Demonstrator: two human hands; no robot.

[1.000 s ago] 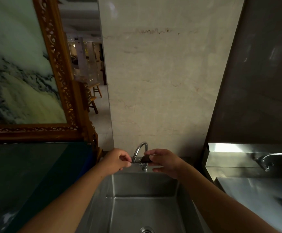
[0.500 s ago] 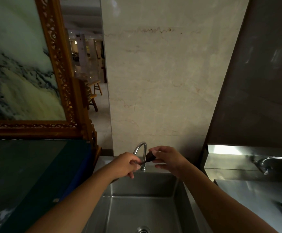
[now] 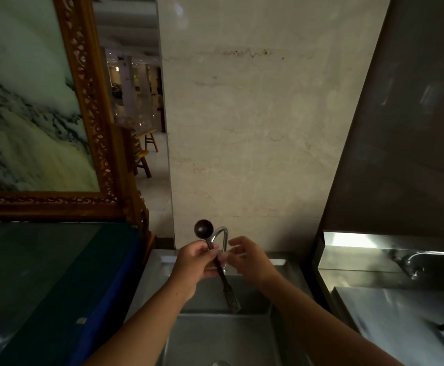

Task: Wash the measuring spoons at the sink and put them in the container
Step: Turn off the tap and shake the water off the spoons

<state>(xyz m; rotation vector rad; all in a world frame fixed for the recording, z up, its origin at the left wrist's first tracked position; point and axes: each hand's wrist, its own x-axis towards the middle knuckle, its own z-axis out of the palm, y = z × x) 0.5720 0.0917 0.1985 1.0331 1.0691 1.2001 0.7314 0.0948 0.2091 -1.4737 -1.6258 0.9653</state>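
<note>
Now, starting left of the grip: the left hand (image 3: 197,262) is closed around the middle of a dark measuring spoon (image 3: 216,262), its round bowl standing up above the fist and the textured handle end hanging down below it over the sink (image 3: 215,336). Just behind the grip stands the curved tap (image 3: 222,233); no water is visible running from it, though the light is too dim to be sure. Right of the grip, the right hand (image 3: 250,260) hovers with its fingers spread, holding nothing, just beside the spoon's stem.

Progress looks early to middling: one spoon is at the sink and seems to be mid-wash or just rinsed. No container shows, and no other spoons, so the putting away is all still ahead.

Against half a second ago, the right hand has let go of the spoon's bowl, and the left has swung the spoon from lying across to standing nearly upright.
</note>
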